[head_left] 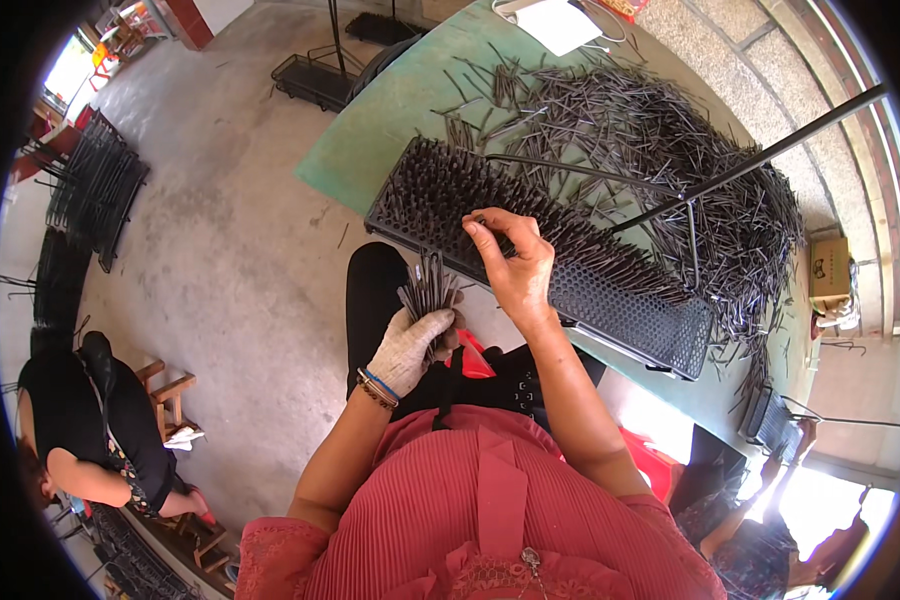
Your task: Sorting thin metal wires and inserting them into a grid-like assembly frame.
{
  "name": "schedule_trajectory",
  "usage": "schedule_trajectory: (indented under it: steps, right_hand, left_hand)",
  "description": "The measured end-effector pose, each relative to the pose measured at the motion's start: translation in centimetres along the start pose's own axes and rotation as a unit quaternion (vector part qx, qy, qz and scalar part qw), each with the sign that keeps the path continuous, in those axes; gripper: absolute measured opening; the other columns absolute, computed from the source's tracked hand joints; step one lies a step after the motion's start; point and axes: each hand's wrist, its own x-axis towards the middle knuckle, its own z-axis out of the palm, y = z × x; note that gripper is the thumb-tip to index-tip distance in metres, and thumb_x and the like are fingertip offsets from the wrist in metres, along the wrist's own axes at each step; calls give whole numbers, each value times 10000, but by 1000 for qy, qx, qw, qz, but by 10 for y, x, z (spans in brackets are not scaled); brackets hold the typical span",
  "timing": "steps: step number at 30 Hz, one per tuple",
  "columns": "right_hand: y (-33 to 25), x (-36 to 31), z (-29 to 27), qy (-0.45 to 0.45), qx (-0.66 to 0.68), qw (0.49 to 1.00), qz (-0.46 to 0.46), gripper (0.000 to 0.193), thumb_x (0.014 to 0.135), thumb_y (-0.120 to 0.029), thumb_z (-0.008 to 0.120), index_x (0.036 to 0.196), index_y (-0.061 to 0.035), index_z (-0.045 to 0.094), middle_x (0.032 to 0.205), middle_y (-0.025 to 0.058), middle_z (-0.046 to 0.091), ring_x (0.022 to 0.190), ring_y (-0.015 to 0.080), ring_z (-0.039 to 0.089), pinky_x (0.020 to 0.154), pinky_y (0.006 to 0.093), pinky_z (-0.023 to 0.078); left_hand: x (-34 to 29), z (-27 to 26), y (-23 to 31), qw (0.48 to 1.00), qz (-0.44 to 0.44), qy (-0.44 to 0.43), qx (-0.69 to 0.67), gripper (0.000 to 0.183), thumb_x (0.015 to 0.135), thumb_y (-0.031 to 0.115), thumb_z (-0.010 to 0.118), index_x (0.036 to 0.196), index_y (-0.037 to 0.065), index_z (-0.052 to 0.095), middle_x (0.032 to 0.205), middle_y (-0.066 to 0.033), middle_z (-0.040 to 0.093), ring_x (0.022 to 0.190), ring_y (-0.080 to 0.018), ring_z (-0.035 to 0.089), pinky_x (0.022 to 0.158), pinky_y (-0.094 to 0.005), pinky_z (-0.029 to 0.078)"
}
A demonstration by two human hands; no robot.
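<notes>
My left hand (407,345), in a white knit glove, is closed round a bundle of thin dark sticks (429,285), which point upward. My bare right hand (518,268) is pinched over a long black perforated rack (625,310); whatever the thumb and finger hold blends into the dark stick ends behind them. Many upright sticks (440,190) fill the rack's left and middle holes, while bare holes show at its right end. The rack lies slanted along the near edge of a green table (355,150), with a thin metal frame attached to it.
A large heap of loose dark sticks (670,130) covers the table behind the rack. A small brown box (828,268) is at the right. People sit at lower left (100,420) and lower right (755,540). Black racks (95,180) are stacked on the left.
</notes>
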Motion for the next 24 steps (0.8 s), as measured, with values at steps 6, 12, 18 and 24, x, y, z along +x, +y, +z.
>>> schedule_trajectory:
  steps: [6, 12, 18, 24]
  right_hand:
    - [-2, -6, 6, -5, -38, 999, -20, 197, 805, -67, 767, 995, -59, 717, 937, 39, 728, 829, 162, 635, 809, 296, 469]
    - [-2, -6, 5, -27, -93, 990, -99, 233, 781, -82, 770, 1010, -76, 728, 924, 31, 724, 860, 185, 637, 839, 316, 424]
    - [-2, -3, 6, -21, -124, 981, -146, 237, 774, -85, 767, 1005, -56, 727, 931, 55, 706, 843, 208, 630, 813, 333, 435]
    - [-7, -2, 9, -26, -127, 981, -146, 217, 775, -83, 762, 984, -34, 729, 897, 72, 686, 813, 231, 615, 767, 348, 452]
  left_hand:
    - [0, -1, 0, 1000, -5, 3, 3, 330, 941, 211, 588, 1230, 53, 575, 914, 14, 653, 715, -51, 567, 599, -193, 447]
    - [1, -4, -2, 1000, -8, 3, 6, 334, 938, 215, 591, 1233, 59, 583, 917, 15, 659, 725, -49, 573, 610, -191, 456]
    - [1, -4, -4, 1000, -9, -1, 11, 332, 940, 220, 592, 1234, 66, 587, 916, 10, 661, 731, -54, 586, 620, -195, 466]
    - [1, -4, -4, 1000, -17, -8, 11, 330, 942, 221, 589, 1232, 62, 584, 923, 5, 659, 747, -69, 610, 630, -198, 476]
